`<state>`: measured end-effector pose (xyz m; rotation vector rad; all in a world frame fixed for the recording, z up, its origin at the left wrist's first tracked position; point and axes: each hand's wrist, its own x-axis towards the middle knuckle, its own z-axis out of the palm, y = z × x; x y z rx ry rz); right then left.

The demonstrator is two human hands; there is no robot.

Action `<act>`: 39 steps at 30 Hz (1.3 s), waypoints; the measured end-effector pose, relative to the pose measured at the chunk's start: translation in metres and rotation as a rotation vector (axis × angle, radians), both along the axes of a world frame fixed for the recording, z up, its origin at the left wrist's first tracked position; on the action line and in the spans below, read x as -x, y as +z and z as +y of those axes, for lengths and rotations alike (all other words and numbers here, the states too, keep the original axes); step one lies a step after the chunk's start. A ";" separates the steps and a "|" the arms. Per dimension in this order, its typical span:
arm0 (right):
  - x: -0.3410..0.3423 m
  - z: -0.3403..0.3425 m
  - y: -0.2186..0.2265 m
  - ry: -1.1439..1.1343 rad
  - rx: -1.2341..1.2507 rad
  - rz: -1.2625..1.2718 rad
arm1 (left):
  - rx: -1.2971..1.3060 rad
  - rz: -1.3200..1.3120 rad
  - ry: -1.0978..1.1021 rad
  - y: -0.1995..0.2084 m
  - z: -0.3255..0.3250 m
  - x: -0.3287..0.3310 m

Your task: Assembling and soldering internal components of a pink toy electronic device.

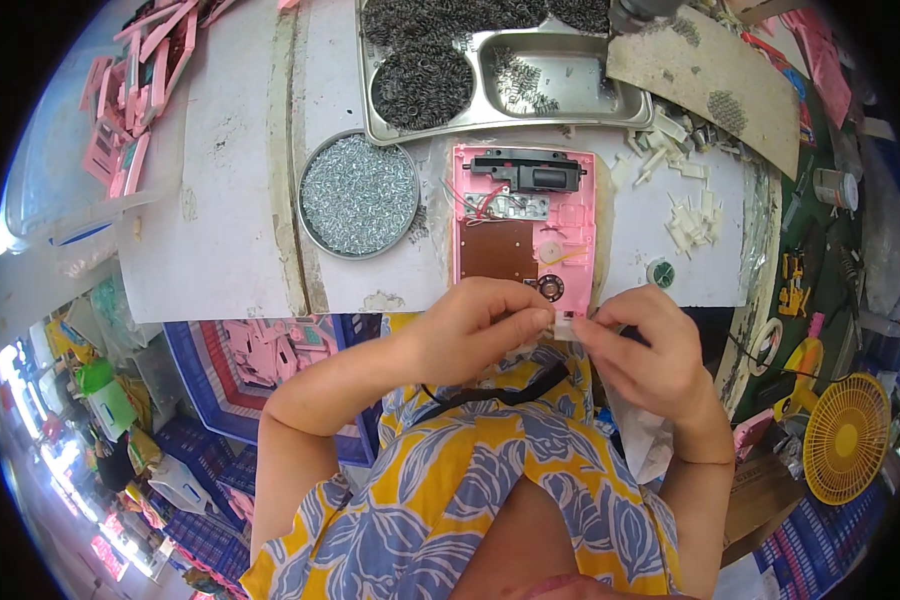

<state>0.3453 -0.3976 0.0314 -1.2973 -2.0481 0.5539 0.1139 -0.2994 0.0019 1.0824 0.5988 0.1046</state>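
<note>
The small white piece (566, 324) pinched between both hands is mostly hidden by fingertips (542, 318); the open pink plastic casing's (576, 215) near edge is covered by them.

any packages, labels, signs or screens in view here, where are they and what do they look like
No screen, sign or readable label shows.
Clear plastic bag: left edge of the table, crumpled, see-through with a blue streak.
Small jar: far right among the tools, lying on its side, grey with a white band; whether that band is a label is too small to tell.
Both hands, left hand and right hand, pinch a small white part, no packaging.
</note>
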 end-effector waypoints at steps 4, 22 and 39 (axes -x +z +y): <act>-0.038 -0.007 -0.028 -0.157 0.246 0.641 | -0.943 0.130 0.065 -0.012 0.022 -0.023; -0.016 0.037 -0.037 -0.118 -0.066 -0.220 | -1.344 -0.098 0.149 -0.051 0.002 -0.002; -0.007 0.041 -0.054 -0.093 0.048 -0.074 | -1.430 -0.048 -0.044 -0.050 0.007 -0.005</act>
